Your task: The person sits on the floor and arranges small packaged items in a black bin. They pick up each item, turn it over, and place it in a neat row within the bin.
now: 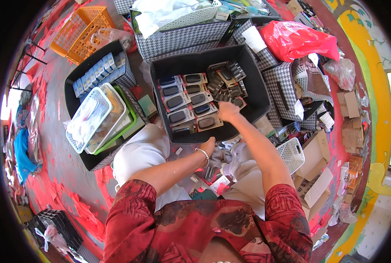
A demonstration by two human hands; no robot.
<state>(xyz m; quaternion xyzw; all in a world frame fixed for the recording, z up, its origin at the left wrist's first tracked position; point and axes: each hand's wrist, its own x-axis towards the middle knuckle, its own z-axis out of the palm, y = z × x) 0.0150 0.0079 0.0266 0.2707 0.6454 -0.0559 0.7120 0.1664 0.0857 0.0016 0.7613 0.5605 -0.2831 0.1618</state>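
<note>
A black-lined storage bin (257, 105) stands before me, close to my knees. On its left side, carded blister packs (176, 102) with dark oval items lie in two columns. Loose dark packs (235, 70) are heaped toward its far right; their kind is unclear. My right hand (227, 111) reaches inside, closed, at the right edge of the packs. Whatever its fingers hold is hidden. At the bin's near wall, my left hand (207, 147) grips the edge, thumb by the rim and the other fingers mostly out of sight. A bracelet circles that wrist.
To the left stands another bin with blue-and-white boxes (92, 78) and stacked white baskets (90, 118). An orange crate (83, 33) sits farther back. Houndstooth bins (182, 41) crowd the far side, and a red plastic bag (298, 40) lies right. Cardboard boxes (313, 175) stand at near right.
</note>
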